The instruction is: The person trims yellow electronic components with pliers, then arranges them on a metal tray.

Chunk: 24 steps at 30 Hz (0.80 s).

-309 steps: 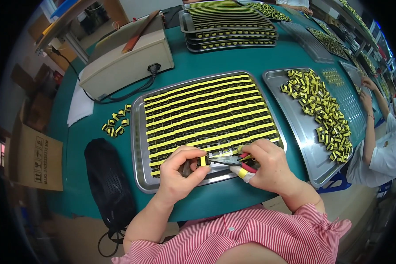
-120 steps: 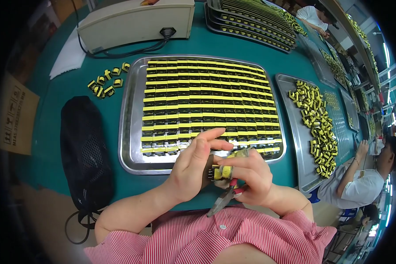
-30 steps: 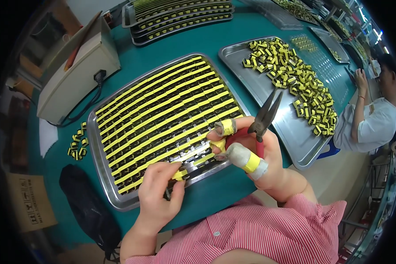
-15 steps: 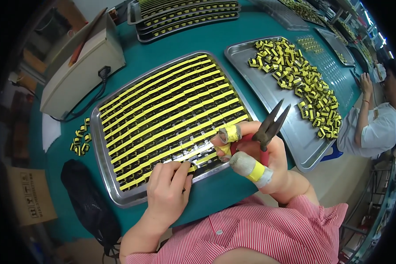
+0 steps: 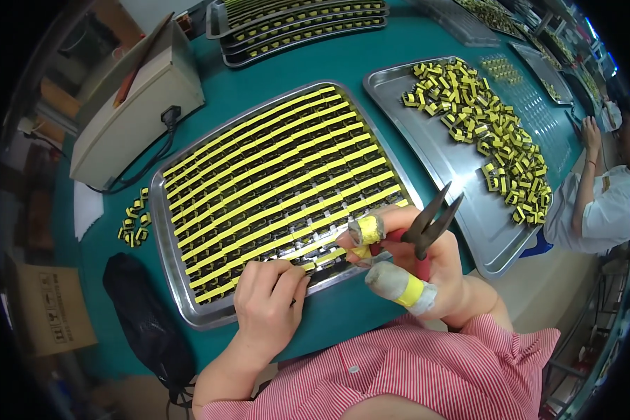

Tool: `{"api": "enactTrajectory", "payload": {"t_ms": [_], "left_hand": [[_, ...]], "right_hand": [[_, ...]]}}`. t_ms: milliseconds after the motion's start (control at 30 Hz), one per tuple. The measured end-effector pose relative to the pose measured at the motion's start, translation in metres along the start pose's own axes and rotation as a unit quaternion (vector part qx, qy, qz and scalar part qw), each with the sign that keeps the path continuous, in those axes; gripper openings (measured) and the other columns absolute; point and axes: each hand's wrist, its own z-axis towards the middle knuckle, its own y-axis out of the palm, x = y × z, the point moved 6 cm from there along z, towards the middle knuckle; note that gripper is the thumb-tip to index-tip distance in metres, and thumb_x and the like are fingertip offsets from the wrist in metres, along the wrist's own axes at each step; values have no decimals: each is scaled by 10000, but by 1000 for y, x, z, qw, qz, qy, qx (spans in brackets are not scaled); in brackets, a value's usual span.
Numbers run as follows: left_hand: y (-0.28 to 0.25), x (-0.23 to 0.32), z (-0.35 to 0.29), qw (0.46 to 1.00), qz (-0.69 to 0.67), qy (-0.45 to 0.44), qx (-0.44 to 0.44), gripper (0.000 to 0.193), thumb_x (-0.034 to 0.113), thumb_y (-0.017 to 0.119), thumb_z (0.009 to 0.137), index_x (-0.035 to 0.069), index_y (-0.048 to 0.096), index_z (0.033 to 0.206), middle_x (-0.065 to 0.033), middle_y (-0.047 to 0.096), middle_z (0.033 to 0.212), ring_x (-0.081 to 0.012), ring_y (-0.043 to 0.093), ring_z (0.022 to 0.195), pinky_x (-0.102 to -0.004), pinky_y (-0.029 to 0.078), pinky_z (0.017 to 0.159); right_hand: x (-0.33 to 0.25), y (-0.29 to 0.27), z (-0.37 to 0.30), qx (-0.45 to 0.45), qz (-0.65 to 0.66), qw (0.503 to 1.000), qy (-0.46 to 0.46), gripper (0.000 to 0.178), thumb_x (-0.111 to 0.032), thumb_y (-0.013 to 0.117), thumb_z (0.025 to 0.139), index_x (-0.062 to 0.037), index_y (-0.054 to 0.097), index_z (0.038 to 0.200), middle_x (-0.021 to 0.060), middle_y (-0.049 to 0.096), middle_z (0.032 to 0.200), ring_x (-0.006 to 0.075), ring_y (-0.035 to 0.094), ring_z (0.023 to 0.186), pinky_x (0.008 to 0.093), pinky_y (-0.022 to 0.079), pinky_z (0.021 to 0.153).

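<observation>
Green tabletop (image 5: 343,59) spans mid-frame. Lower centre: left hand (image 5: 269,301) curls at metal tray's (image 5: 213,317) near edge, grasp hidden, cannot tell; right hand (image 5: 441,269), centre-right, clasps red-handled pliers (image 5: 420,238).

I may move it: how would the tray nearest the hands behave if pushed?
Probably heavy: small parts fill most of the tray. It should slide without tipping, since it looks wide and low. Front ones might shift, as bare tray shows beside them.

A workroom around a green surface (image 5: 259,78).
Pale wall (image 5: 161,10) at upper left, a brown panel (image 5: 121,28) beside it; beige floor (image 5: 525,301) at right, a dark metal rack (image 5: 567,369) at lower right; bluish-white lights (image 5: 593,29) near the upper right rim.
</observation>
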Motion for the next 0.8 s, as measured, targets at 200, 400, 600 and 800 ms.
{"api": "enactTrajectory", "payload": {"t_ms": [200, 400, 600, 800], "left_hand": [[-3, -1, -4, 1000, 21, -4, 0, 240, 11, 706, 591, 56, 600, 801, -50, 561, 775, -234, 501, 674, -327, 423, 583], [-1, 0, -1, 1000, 18, 15, -4, 198, 18, 688, 604, 57, 607, 781, -37, 569, 766, -220, 503, 676, -319, 421, 586], [2, 4, 0, 999, 36, 9, 7, 209, 26, 676, 620, 56, 629, 821, -25, 559, 775, -214, 504, 683, -316, 416, 580], [0, 5, 0, 999, 45, 26, 4, 217, 46, 679, 636, 58, 641, 850, -16, 540, 768, -204, 494, 674, -314, 406, 570]], "right_hand": [[1, -2, 1, -23, -35, 999, -5, 394, -3, 609, 784, 18, 449, 1144, 171, 535, 1073, 209, 556, 955, 339, 461, 844], [-2, -1, 2, -61, -104, 993, 17, 409, -17, 622, 773, 23, 456, 1145, 171, 545, 1057, 195, 555, 910, 322, 462, 810], [-2, -1, 2, -56, -95, 994, 7, 416, -27, 631, 768, 34, 457, 1140, 178, 551, 1049, 199, 562, 907, 318, 463, 807], [-1, 1, 2, -61, -105, 993, 2, 420, -28, 634, 766, 31, 457, 1142, 179, 548, 1043, 203, 566, 916, 316, 470, 810]]}}
